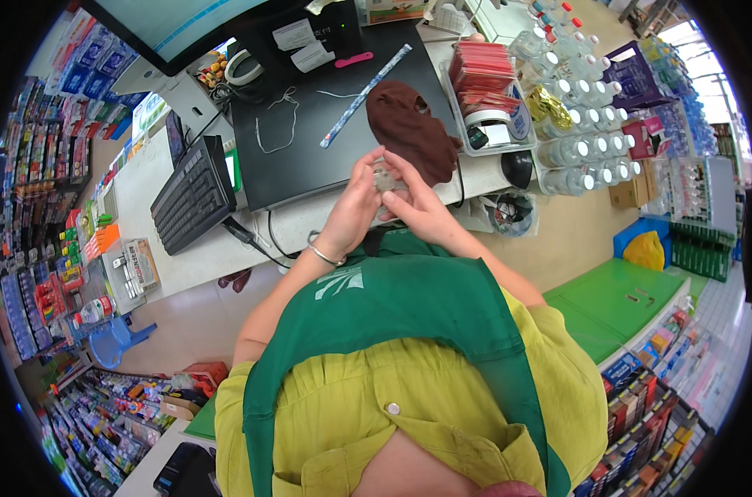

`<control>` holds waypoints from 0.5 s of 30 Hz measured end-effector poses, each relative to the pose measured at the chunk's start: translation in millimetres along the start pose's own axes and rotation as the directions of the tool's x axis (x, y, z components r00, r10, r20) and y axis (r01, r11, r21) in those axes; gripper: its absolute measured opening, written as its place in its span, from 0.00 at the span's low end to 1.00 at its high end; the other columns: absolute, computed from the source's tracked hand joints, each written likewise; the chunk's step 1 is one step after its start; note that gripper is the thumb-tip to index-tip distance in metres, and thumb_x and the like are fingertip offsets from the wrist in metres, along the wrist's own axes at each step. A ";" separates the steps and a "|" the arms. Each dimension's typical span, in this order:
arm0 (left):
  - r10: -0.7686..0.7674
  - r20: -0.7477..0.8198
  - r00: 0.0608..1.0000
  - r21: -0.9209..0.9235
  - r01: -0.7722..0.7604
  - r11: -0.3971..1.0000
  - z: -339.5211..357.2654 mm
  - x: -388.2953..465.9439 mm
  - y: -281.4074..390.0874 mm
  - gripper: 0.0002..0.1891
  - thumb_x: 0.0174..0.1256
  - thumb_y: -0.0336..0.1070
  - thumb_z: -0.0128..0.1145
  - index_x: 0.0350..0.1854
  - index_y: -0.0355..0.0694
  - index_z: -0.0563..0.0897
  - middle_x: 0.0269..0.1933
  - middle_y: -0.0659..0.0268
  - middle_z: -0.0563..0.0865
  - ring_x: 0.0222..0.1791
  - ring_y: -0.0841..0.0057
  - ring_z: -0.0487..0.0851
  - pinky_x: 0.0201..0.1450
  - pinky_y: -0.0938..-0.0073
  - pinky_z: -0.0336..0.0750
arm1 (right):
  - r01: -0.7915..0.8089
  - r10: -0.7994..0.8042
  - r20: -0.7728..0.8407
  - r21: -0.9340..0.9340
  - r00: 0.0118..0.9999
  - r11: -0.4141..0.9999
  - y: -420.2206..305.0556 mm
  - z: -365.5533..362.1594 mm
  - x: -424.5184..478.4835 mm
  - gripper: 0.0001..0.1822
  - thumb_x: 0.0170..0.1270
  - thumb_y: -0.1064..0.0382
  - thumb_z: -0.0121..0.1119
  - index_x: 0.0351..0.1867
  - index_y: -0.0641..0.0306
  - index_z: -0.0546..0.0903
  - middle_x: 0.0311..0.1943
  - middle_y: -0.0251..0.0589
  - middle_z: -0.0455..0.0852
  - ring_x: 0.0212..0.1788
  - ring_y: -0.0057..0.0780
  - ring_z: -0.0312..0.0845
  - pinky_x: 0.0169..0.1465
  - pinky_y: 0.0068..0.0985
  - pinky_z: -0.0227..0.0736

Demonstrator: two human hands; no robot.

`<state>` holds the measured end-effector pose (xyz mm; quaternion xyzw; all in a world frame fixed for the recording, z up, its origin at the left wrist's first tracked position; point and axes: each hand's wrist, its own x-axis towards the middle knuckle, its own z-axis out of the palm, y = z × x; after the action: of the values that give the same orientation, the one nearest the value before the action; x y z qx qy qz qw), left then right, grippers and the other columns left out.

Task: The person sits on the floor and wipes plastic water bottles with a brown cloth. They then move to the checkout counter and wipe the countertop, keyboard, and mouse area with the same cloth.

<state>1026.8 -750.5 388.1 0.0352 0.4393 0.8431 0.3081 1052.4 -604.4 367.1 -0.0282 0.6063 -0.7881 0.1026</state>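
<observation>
Small silvery discs, seemingly coins (384, 180), lie between my two cupped hands at the counter's front edge. My left hand (358, 202), with a metal bangle at the wrist, holds them from the left. On the other side, my right hand (413, 202) has its thumb against their lower edge. Just beyond the fingertips a crumpled dark brown cloth (404, 127) rests on the black counter mat (276, 174). A long blue-and-white patterned strip (366, 94) lies slantwise beside the cloth. White string (295, 118) and a pink plastic piece (354, 59) are also on the mat.
A keyboard (196, 192) and a monitor (183, 25) stand at the left. Right of the cloth sits a clear plastic bin (475, 149) of red packets, beside rows of clear bottles (562, 152). A green cabinet top (618, 298) is at the right. Cables hang at the counter's front.
</observation>
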 end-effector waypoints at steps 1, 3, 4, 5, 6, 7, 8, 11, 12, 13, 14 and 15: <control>0.007 0.026 1.000 0.076 -0.009 0.997 9.7 3.5 1.3 0.32 0.75 0.57 0.33 0.70 0.37 0.55 0.66 0.59 0.67 0.69 0.67 0.61 0.70 0.67 0.53 | -0.047 0.059 -0.051 0.208 0.997 0.977 -0.6 3.8 2.2 0.28 0.68 0.68 0.52 0.68 0.61 0.59 0.46 0.38 0.77 0.40 0.21 0.77 0.35 0.21 0.75; 0.014 0.080 0.997 0.225 -0.031 0.974 24.0 9.0 0.9 0.35 0.74 0.59 0.31 0.73 0.36 0.50 0.70 0.56 0.63 0.73 0.67 0.56 0.73 0.68 0.48 | -0.113 0.130 -0.039 0.292 0.991 0.950 -6.0 -17.3 6.1 0.28 0.68 0.70 0.51 0.68 0.61 0.59 0.45 0.39 0.77 0.39 0.22 0.78 0.33 0.20 0.76; 0.047 0.149 0.988 0.362 -0.099 0.927 19.9 12.3 -3.1 0.37 0.74 0.60 0.30 0.74 0.36 0.48 0.73 0.55 0.56 0.74 0.67 0.51 0.74 0.68 0.41 | -0.119 0.124 -0.010 0.217 0.992 0.969 -8.9 -32.5 5.7 0.25 0.68 0.70 0.51 0.66 0.62 0.64 0.40 0.37 0.80 0.34 0.20 0.78 0.31 0.19 0.74; 0.056 0.171 0.984 0.448 -0.128 0.885 17.9 13.1 -3.1 0.37 0.74 0.60 0.31 0.73 0.35 0.50 0.73 0.55 0.57 0.74 0.67 0.51 0.74 0.68 0.41 | -0.118 0.120 -0.003 0.131 0.993 0.984 -12.0 -49.1 4.2 0.21 0.67 0.70 0.51 0.62 0.63 0.69 0.33 0.34 0.81 0.30 0.17 0.75 0.29 0.16 0.71; 0.061 0.195 0.979 0.527 -0.158 0.835 18.0 14.5 -1.0 0.36 0.74 0.60 0.31 0.73 0.34 0.52 0.73 0.55 0.58 0.74 0.67 0.52 0.74 0.67 0.42 | -0.111 0.115 -0.063 0.068 0.991 0.992 -17.0 -66.0 4.2 0.19 0.67 0.70 0.51 0.60 0.64 0.71 0.30 0.32 0.80 0.29 0.15 0.74 0.29 0.15 0.70; 0.069 0.219 0.973 0.599 -0.189 0.778 16.7 15.7 0.5 0.36 0.74 0.60 0.32 0.72 0.34 0.53 0.72 0.55 0.59 0.74 0.67 0.52 0.74 0.67 0.42 | -0.109 0.108 -0.120 0.001 0.987 0.994 -26.0 -81.6 5.2 0.18 0.67 0.69 0.51 0.58 0.64 0.72 0.28 0.30 0.79 0.28 0.14 0.73 0.29 0.14 0.68; 0.106 0.188 0.976 0.626 -0.202 0.753 10.0 17.4 -2.7 0.34 0.74 0.58 0.35 0.69 0.32 0.61 0.68 0.54 0.67 0.70 0.66 0.62 0.72 0.67 0.51 | -0.063 0.041 -0.226 -0.090 0.973 0.994 -39.2 -95.4 6.6 0.17 0.66 0.70 0.51 0.56 0.64 0.73 0.28 0.30 0.80 0.28 0.14 0.73 0.30 0.14 0.68; -0.058 0.063 0.996 0.485 0.021 0.874 2.1 15.9 0.6 0.30 0.74 0.55 0.37 0.64 0.32 0.66 0.61 0.55 0.75 0.61 0.69 0.73 0.66 0.68 0.62 | -0.046 -0.236 -0.413 -0.569 0.880 0.821 -36.8 -167.2 13.3 0.13 0.64 0.71 0.52 0.50 0.65 0.77 0.31 0.38 0.84 0.30 0.20 0.75 0.34 0.20 0.70; -0.011 0.020 1.000 0.468 0.000 0.884 1.2 14.2 -3.7 0.25 0.75 0.50 0.41 0.61 0.33 0.70 0.55 0.58 0.80 0.54 0.73 0.78 0.59 0.71 0.68 | -0.080 -0.232 -0.380 -0.651 0.895 0.755 -42.0 -179.2 17.3 0.13 0.63 0.71 0.53 0.49 0.65 0.77 0.32 0.41 0.85 0.31 0.25 0.77 0.37 0.23 0.71; -0.024 -0.001 1.000 0.471 0.021 0.882 -0.9 12.6 -7.6 0.23 0.74 0.48 0.42 0.61 0.33 0.70 0.55 0.59 0.80 0.53 0.73 0.78 0.58 0.72 0.69 | -0.110 -0.224 -0.347 -0.726 0.911 0.678 -46.0 -188.3 20.9 0.12 0.62 0.71 0.53 0.47 0.65 0.78 0.34 0.44 0.85 0.33 0.30 0.79 0.40 0.26 0.72; -0.036 -0.022 0.999 0.473 0.042 0.880 -3.8 10.9 -10.8 0.22 0.74 0.45 0.44 0.60 0.34 0.71 0.54 0.59 0.80 0.53 0.74 0.78 0.58 0.73 0.69 | -0.118 -0.186 -0.311 -0.746 0.932 0.655 -48.9 -194.2 24.2 0.11 0.61 0.70 0.54 0.46 0.65 0.79 0.34 0.46 0.85 0.36 0.38 0.80 0.44 0.29 0.73; -0.050 -0.041 0.998 0.475 0.064 0.878 -6.0 10.2 -13.1 0.20 0.74 0.43 0.45 0.60 0.34 0.71 0.54 0.59 0.81 0.53 0.74 0.78 0.58 0.74 0.69 | -0.134 -0.145 -0.275 -0.782 0.950 0.608 -48.0 -201.7 27.0 0.11 0.61 0.71 0.55 0.45 0.66 0.80 0.34 0.45 0.84 0.36 0.34 0.80 0.43 0.28 0.73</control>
<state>1023.0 -743.6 372.3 0.0854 0.6378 0.7004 0.3088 985.8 -406.4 358.0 0.0518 0.9001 -0.4321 -0.0197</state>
